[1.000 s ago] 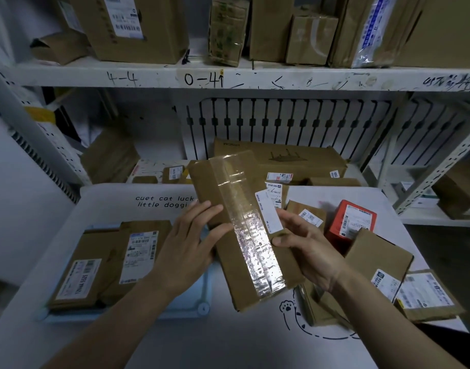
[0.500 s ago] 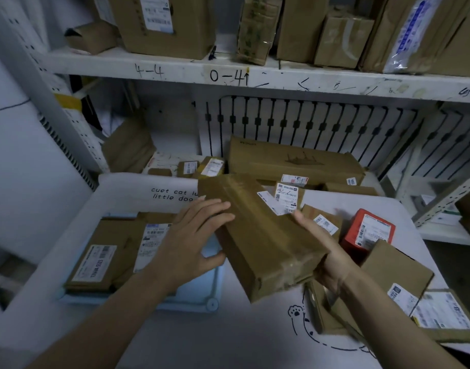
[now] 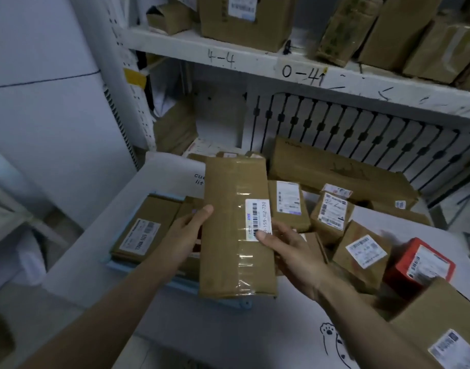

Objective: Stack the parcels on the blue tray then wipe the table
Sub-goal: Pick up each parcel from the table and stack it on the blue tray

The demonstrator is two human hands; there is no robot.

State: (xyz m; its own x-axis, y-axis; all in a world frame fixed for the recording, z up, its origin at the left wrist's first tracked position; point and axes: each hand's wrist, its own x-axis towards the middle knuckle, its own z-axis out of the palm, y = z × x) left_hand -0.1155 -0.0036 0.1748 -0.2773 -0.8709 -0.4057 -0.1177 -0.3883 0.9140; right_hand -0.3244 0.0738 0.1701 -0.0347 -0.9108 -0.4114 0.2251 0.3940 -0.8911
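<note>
1. The white surface (image 3: 228, 339) cannot be wiped while parcels cover its right side. Wiping too early would only push them about. A large parcel (image 3: 446, 323) lies by the right forearm at the near corner, and a careless elbow could knock it off.
2. Both hands hold the long parcel (image 3: 234, 235) by its long edges. The left hand (image 3: 186, 235) grips the left edge with the thumb on top. The right hand (image 3: 289, 259) has its thumb on the label and its fingers underneath. The tape looks glossy, so this light edge grip may slip and let the parcel twist or drop.
3. The long parcel is over the right part of the blue tray (image 3: 180, 286), and its near end reaches past the tray's front rim. I cannot tell whether it rests on anything yet. Released here, it would overhang and could tip onto the surface.
4. The flat parcels (image 3: 140, 230) on the tray lie to the left and partly overlap. Laid across them, a long parcel gets an uneven base, and later layers may slide.
5. The loose parcels (image 3: 332, 214) and the red box (image 3: 420, 265) crowd together beyond the right hand. Reaching in could shove a neighbour toward the far edge.
6. The long box (image 3: 335, 171) at the back looks too long for the tray. Parcels on the shelf (image 3: 255, 62) above might be mistaken for part of the job.
</note>
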